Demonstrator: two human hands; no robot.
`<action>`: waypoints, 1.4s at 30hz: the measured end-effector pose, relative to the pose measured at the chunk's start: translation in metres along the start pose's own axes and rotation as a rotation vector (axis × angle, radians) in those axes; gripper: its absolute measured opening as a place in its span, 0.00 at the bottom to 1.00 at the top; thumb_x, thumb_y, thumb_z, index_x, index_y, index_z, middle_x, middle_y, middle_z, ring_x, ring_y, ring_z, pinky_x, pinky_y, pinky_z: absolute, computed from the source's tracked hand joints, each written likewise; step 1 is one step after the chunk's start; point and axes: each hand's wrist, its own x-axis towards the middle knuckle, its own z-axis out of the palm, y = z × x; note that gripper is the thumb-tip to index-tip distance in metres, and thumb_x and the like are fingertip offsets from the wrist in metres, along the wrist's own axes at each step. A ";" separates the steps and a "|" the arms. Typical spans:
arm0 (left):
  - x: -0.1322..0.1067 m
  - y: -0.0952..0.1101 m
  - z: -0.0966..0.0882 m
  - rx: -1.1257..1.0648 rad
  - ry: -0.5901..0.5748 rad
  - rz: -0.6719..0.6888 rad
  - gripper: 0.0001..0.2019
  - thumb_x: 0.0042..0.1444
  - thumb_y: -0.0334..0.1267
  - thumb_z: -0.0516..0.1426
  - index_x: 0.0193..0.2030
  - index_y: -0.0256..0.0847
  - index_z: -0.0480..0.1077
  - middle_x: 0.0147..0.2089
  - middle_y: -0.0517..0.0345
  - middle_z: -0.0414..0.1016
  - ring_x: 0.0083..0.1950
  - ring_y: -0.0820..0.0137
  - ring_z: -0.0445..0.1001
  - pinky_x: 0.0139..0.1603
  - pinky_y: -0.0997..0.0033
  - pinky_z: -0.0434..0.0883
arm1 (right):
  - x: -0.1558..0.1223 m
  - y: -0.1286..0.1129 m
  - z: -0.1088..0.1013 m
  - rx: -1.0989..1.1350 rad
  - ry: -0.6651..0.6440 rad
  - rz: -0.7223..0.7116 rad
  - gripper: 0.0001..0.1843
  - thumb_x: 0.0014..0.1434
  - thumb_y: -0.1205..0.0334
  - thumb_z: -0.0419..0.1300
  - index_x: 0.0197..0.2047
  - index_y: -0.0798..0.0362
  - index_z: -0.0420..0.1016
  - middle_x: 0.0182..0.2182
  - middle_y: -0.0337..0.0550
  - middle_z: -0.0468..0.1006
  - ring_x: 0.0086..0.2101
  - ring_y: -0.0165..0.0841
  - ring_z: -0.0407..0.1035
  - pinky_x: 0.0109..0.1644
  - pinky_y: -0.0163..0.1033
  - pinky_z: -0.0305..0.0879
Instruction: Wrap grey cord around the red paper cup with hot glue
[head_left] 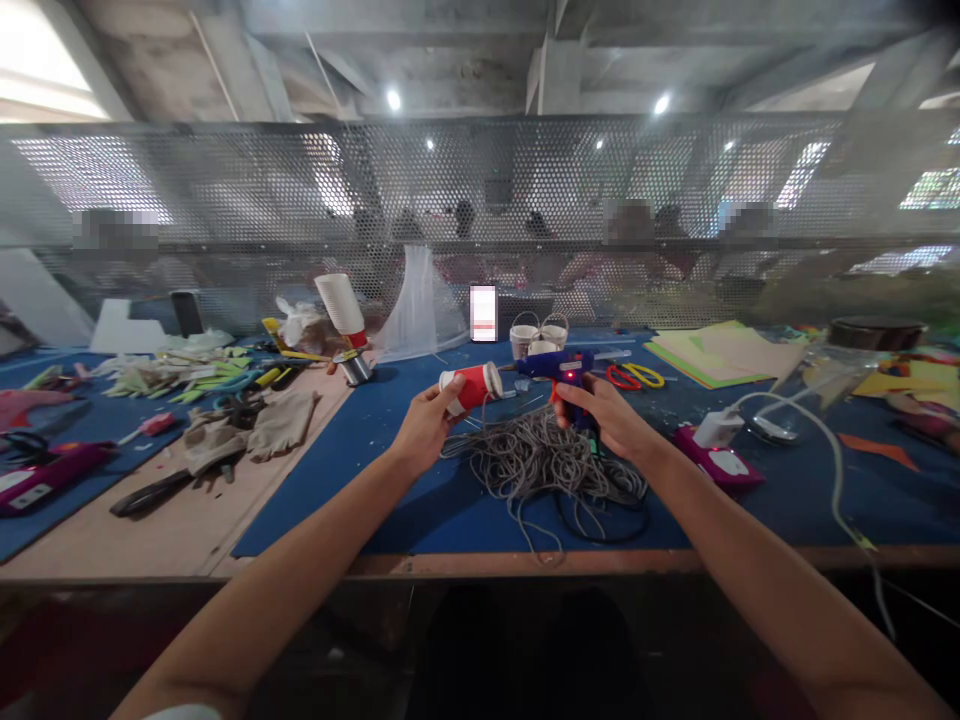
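My left hand [426,422] is closed around a red paper cup [472,390] with a white rim, held tilted on its side. A strand of grey cord runs from the cup's rim end down to a tangled heap of grey cord [536,455] on the blue mat. In my right hand [600,412] is a blue glue gun [556,366] with a lit red light. Its nozzle points left, close to the cup; whether they touch I cannot tell. Behind the gun stand small white cups with handles [525,340].
Yellow-and-red scissors [636,376] lie right of the gun. A purple power strip [720,462] with a white plug sits further right, near coloured paper sheets [720,352]. Stacked paper cups [339,305], gloves [281,425] and scraps lie left. A perforated metal screen [480,190] stands behind.
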 end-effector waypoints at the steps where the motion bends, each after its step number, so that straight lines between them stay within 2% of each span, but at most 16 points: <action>1: 0.000 0.000 0.000 -0.005 -0.001 -0.004 0.23 0.42 0.49 0.73 0.40 0.34 0.79 0.40 0.50 0.80 0.38 0.70 0.75 0.39 0.71 0.73 | 0.002 0.001 -0.003 0.001 0.023 0.010 0.18 0.56 0.47 0.68 0.38 0.53 0.75 0.31 0.39 0.77 0.28 0.29 0.71 0.34 0.36 0.67; 4: 0.001 0.000 -0.001 -0.022 -0.003 -0.005 0.23 0.42 0.49 0.73 0.39 0.33 0.78 0.40 0.50 0.80 0.38 0.70 0.75 0.39 0.71 0.73 | 0.009 0.006 -0.015 -0.069 0.095 0.019 0.20 0.55 0.44 0.68 0.40 0.54 0.78 0.30 0.39 0.76 0.29 0.28 0.68 0.35 0.35 0.65; 7: 0.001 -0.001 -0.002 -0.035 -0.004 -0.002 0.22 0.43 0.48 0.72 0.39 0.33 0.78 0.38 0.50 0.80 0.37 0.70 0.75 0.39 0.70 0.73 | 0.015 0.013 -0.027 -0.173 0.171 0.046 0.23 0.51 0.42 0.70 0.36 0.55 0.78 0.25 0.36 0.74 0.27 0.27 0.65 0.33 0.35 0.62; 10: 0.001 -0.001 -0.002 -0.043 -0.012 -0.001 0.21 0.44 0.47 0.72 0.38 0.33 0.78 0.38 0.49 0.80 0.37 0.69 0.76 0.38 0.70 0.74 | 0.019 0.017 -0.035 -0.236 0.227 0.089 0.25 0.47 0.41 0.71 0.33 0.56 0.78 0.24 0.36 0.74 0.26 0.28 0.65 0.32 0.35 0.62; 19: 0.002 0.000 -0.004 -0.075 -0.022 -0.032 0.21 0.45 0.46 0.72 0.40 0.33 0.78 0.39 0.50 0.80 0.36 0.69 0.76 0.38 0.69 0.74 | 0.020 0.020 -0.039 -0.316 0.231 0.118 0.28 0.48 0.36 0.68 0.31 0.56 0.79 0.26 0.41 0.76 0.27 0.30 0.67 0.34 0.37 0.63; 22: 0.003 0.000 -0.005 -0.104 -0.035 -0.045 0.20 0.46 0.46 0.71 0.41 0.33 0.78 0.40 0.50 0.80 0.37 0.69 0.76 0.38 0.69 0.74 | 0.021 0.024 -0.046 -0.510 0.250 0.120 0.31 0.50 0.31 0.63 0.28 0.55 0.78 0.22 0.38 0.73 0.27 0.31 0.65 0.32 0.37 0.59; 25: 0.005 -0.001 -0.007 -0.129 -0.041 -0.050 0.19 0.47 0.44 0.71 0.41 0.34 0.77 0.41 0.51 0.80 0.38 0.69 0.76 0.38 0.69 0.75 | 0.023 0.029 -0.054 -0.818 0.248 0.126 0.34 0.52 0.27 0.58 0.20 0.52 0.70 0.16 0.34 0.63 0.23 0.30 0.59 0.29 0.36 0.51; 28: 0.007 -0.002 -0.009 -0.143 -0.039 -0.059 0.18 0.47 0.42 0.71 0.41 0.35 0.77 0.41 0.52 0.79 0.38 0.70 0.76 0.38 0.69 0.75 | 0.024 0.031 -0.058 -1.074 0.213 0.163 0.34 0.56 0.29 0.55 0.17 0.51 0.65 0.16 0.34 0.61 0.22 0.31 0.59 0.29 0.37 0.48; 31: 0.008 -0.002 -0.009 -0.144 -0.029 -0.066 0.17 0.46 0.42 0.71 0.40 0.35 0.77 0.40 0.54 0.79 0.38 0.70 0.76 0.38 0.69 0.74 | 0.024 0.031 -0.058 -1.197 0.241 0.238 0.28 0.59 0.35 0.56 0.22 0.51 0.70 0.21 0.40 0.72 0.26 0.34 0.66 0.30 0.38 0.51; 34: 0.006 -0.002 -0.008 -0.141 -0.026 -0.061 0.17 0.46 0.42 0.71 0.39 0.35 0.77 0.39 0.54 0.79 0.38 0.70 0.75 0.39 0.68 0.74 | 0.025 0.033 -0.058 -1.232 0.337 0.289 0.24 0.59 0.38 0.58 0.32 0.52 0.76 0.29 0.46 0.79 0.33 0.38 0.73 0.33 0.38 0.54; 37: 0.004 -0.002 -0.006 -0.126 -0.036 -0.065 0.17 0.46 0.41 0.71 0.39 0.35 0.77 0.40 0.52 0.80 0.38 0.69 0.76 0.39 0.68 0.74 | 0.027 0.039 -0.060 -1.277 0.400 0.328 0.24 0.60 0.38 0.57 0.38 0.52 0.77 0.33 0.49 0.81 0.38 0.41 0.75 0.34 0.39 0.56; 42: 0.005 -0.002 -0.006 -0.127 -0.053 -0.079 0.16 0.47 0.41 0.71 0.41 0.35 0.77 0.40 0.52 0.80 0.38 0.69 0.76 0.39 0.69 0.74 | 0.028 0.046 -0.063 -1.336 0.413 0.401 0.24 0.60 0.39 0.57 0.41 0.53 0.77 0.37 0.52 0.82 0.43 0.45 0.76 0.40 0.41 0.61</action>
